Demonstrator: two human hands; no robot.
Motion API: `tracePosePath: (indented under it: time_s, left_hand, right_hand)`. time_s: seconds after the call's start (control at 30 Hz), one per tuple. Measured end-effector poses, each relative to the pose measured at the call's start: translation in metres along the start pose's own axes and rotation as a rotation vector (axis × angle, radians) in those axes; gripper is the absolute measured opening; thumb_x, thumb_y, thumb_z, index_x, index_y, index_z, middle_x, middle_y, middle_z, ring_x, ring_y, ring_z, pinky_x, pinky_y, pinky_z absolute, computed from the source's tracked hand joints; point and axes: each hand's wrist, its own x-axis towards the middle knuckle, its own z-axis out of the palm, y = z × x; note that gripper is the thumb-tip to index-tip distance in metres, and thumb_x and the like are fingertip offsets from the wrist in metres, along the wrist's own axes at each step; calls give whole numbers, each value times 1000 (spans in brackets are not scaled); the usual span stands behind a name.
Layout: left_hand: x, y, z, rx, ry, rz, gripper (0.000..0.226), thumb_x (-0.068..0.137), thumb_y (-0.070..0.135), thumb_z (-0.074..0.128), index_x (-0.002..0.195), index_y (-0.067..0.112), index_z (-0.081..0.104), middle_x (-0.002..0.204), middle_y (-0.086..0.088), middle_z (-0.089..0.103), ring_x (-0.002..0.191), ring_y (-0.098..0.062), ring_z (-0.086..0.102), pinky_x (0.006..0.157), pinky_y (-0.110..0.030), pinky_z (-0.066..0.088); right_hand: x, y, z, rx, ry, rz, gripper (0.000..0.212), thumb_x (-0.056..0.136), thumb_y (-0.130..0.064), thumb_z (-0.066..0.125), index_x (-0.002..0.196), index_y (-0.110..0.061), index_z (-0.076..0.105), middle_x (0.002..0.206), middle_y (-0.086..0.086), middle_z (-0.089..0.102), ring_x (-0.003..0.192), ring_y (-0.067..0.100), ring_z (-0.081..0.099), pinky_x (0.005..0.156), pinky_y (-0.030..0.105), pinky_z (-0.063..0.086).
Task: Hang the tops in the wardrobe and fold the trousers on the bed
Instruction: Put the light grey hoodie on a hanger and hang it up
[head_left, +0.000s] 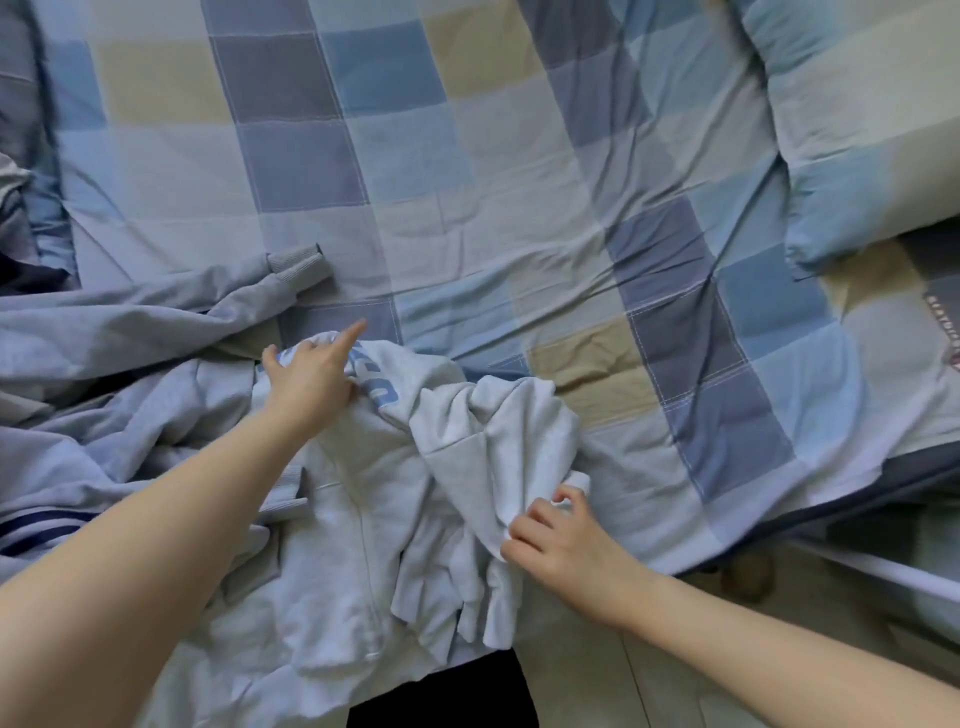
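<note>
The left hand (311, 382) and right hand (558, 535) each have a closed grip bunching the pale grey garment (363, 519).

A bed (467, 171) fills most of the view, covered by a checked sheet (291, 98) in squares of pale blue, slate blue, grey and beige, creased into soft folds across the middle. At the upper right lies a pillow (852, 104) in the same check, its lower corner overhanging the sheet. The sheet drapes over the bed's near edge, where a dark blue band (857, 493) shows beneath it. Below the bed at the lower right is a floor (675, 675) of pale tiles with a thin grout line. The light is soft and even, with only faint shadows.
</note>
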Motion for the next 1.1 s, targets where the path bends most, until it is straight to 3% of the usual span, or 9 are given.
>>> tracePosePath:
  time_s: [0.1,0.2,0.4,0.57,0.7,0.8,0.87,1.0,1.1]
  left_hand:
    - [-5,-7,6,23,21,59,36,95,17,44,116,30,70,119,-1,64,121,-24,47,107,-52,19]
    - [-31,7,8,-278,204,69,39,82,27,39,92,19,76,96,-3,67,101,-26,57,93,-48,29]
    - [-137,37,38,-482,290,346,24,84,37,48,76,25,67,70,19,48,73,-6,49,82,-42,35]
    - [-172,40,53,-574,57,324,28,81,43,51,65,25,65,57,16,46,60,-6,50,67,-33,38]
    - [-178,37,43,-86,-291,265,29,90,36,46,67,19,51,68,0,50,89,-23,60,79,-33,35]
    - [-177,31,34,12,-459,149,23,89,39,47,84,23,63,86,2,61,100,-23,60,79,-33,38]
    - [-173,25,26,-117,-409,64,23,88,38,50,79,24,65,83,1,64,92,-26,63,70,-31,42]
    - [-147,14,4,-475,177,-162,22,92,30,57,109,22,68,97,-6,66,94,-31,62,82,-39,48]
    - [-115,7,0,-630,88,-246,52,90,49,58,129,15,58,123,-8,64,114,-30,58,99,-44,44]
  right_hand:
    - [-12,28,5,-11,-394,50,35,59,-6,55,91,-19,58,86,1,57,74,23,58,64,34,44]
    - [0,45,-7,140,-655,246,35,82,-18,54,116,-17,50,116,7,53,108,29,52,81,38,42]
    - [76,71,-23,498,117,839,20,93,-23,47,110,-14,50,110,7,54,106,27,49,87,39,43]
    - [116,66,-1,548,-375,866,76,89,-58,48,147,-14,25,149,12,34,139,31,24,111,44,23]
    - [115,38,9,408,-564,766,44,92,-48,47,124,-18,45,129,5,52,127,29,32,97,49,26]
    - [102,16,12,348,-412,723,18,96,-32,43,112,-24,47,111,-1,58,116,26,37,89,44,25]
    - [84,3,16,262,-240,656,12,94,-26,50,106,-28,49,100,-7,58,105,24,43,87,43,27]
    - [47,-23,19,263,21,602,25,81,-24,63,99,-35,49,83,-14,58,81,20,50,75,37,28]
    - [40,-42,-8,487,173,663,20,86,-33,44,105,-38,46,89,-16,60,84,15,44,72,32,22]
